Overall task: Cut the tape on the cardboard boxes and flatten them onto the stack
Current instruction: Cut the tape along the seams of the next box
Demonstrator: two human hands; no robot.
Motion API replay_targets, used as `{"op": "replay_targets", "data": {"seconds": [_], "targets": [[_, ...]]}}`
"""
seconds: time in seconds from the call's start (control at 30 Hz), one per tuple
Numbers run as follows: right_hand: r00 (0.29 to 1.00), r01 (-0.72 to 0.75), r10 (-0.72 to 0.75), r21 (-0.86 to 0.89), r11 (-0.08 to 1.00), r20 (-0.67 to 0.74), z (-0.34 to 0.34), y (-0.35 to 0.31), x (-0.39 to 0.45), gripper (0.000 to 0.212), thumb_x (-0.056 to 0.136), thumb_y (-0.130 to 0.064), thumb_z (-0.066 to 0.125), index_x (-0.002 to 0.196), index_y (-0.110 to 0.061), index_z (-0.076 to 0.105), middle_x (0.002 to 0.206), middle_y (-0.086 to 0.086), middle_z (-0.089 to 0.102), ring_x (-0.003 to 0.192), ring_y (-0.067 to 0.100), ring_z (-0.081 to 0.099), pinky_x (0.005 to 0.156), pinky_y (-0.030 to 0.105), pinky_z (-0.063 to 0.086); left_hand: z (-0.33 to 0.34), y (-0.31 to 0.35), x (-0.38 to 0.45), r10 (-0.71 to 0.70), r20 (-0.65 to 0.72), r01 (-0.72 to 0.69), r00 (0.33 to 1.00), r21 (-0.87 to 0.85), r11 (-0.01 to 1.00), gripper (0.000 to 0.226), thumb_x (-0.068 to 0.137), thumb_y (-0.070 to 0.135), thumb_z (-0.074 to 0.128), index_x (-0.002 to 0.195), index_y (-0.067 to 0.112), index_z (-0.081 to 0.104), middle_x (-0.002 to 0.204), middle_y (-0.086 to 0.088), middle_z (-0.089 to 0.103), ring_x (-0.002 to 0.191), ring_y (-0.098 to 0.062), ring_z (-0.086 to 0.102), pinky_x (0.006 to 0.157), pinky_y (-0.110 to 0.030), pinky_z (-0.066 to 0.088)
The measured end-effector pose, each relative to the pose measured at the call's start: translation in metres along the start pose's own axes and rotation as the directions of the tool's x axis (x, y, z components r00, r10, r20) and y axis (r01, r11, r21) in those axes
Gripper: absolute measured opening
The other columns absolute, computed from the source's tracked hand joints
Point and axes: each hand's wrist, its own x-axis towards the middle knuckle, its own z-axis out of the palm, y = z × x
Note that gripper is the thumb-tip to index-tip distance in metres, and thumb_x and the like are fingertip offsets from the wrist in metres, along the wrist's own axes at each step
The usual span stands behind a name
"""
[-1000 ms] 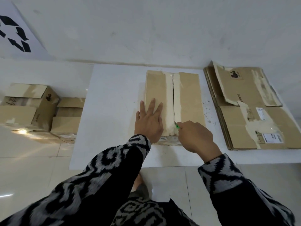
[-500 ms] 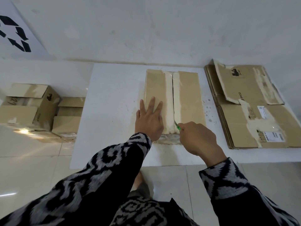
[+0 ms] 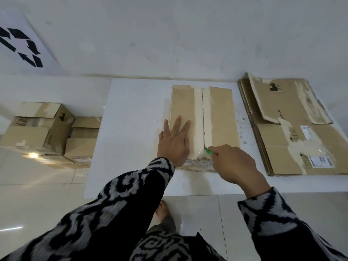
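a white mat (image 3: 131,113) lies on the tiled floor (image 3: 37,185) by a white wall (image 3: 169,34); left hand (image 3: 174,143) fingers spread on the box (image 3: 222,113), right hand (image 3: 233,164) fingers pinching a green cutter (image 3: 208,151).

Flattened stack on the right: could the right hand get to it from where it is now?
Probably yes: the right hand, gripping the green cutter, is beside the flattened stack, with only bare white board between them.

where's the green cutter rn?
Head view, centre: the green cutter is gripped in the right hand, tip at the near end of the box's taped seam, just right of the left hand.
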Motion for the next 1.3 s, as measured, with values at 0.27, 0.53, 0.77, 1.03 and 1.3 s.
{"op": "replay_targets", "data": {"seconds": [0.27,0.53,0.77,1.03,1.3], "targets": [[0.994,-0.091,0.099,0.179,0.980,-0.036,0.008,0.004,0.008,0.049,0.100,-0.016,0.036,0.143,-0.039,0.047,0.121,-0.002,0.064,0.099,0.021,0.059,0.067,0.028,0.047,-0.046,-0.025,0.011,0.131,0.481,-0.198,0.867,0.091,0.976,0.121,0.065,0.088,0.055,0.154,0.040,-0.011,0.158,0.015,-0.030,0.148,-0.031,-0.021,0.119,-0.053,0.006],[0.976,-0.072,0.103,0.162,0.984,-0.192,0.002,0.000,-0.006,0.041,0.101,-0.016,0.037,0.136,-0.032,0.052,0.095,-0.002,0.063,0.082,0.019,0.057,0.065,0.031,0.048,-0.041,-0.022,0.013,0.129,0.446,-0.203,0.886,0.123,0.971,0.113,0.075,0.071,0.065,0.154,0.041,-0.009,0.160,0.016,-0.025,0.150,-0.033,-0.013,0.114,-0.057,0.031],[0.950,-0.013,0.075,0.201,0.980,-0.304,-0.035,0.019,0.010,0.041,0.104,-0.024,0.033,0.138,-0.037,0.053,0.091,-0.001,0.066,0.070,0.019,0.056,0.055,0.029,0.041,-0.046,-0.019,0.011,0.130,0.479,-0.211,0.868,0.119,0.970,0.110,0.077,0.073,0.063,0.155,0.039,-0.006,0.159,0.019,-0.026,0.150,-0.030,-0.015,0.112,-0.057,0.032],[0.993,-0.043,0.060,0.158,0.986,-0.103,-0.018,0.023,0.009,0.042,0.102,-0.021,0.034,0.134,-0.033,0.057,0.097,-0.001,0.067,0.079,0.019,0.061,0.060,0.029,0.046,-0.037,-0.019,0.011,0.132,0.454,-0.209,0.881,0.125,0.970,0.111,0.073,0.080,0.057,0.154,0.041,-0.007,0.158,0.020,-0.027,0.150,-0.034,-0.014,0.111,-0.058,0.033],[0.995,-0.010,0.008,-0.021,1.000,-0.102,-0.001,0.018,-0.006,0.037,0.101,-0.019,0.035,0.131,-0.029,0.055,0.101,-0.006,0.060,0.090,0.019,0.055,0.066,0.029,0.044,-0.025,-0.017,0.006,0.138,0.389,-0.163,0.911,0.033,0.986,0.110,0.075,0.078,0.058,0.155,0.040,-0.008,0.158,0.020,-0.029,0.150,-0.036,-0.011,0.116,-0.056,0.020]]}}
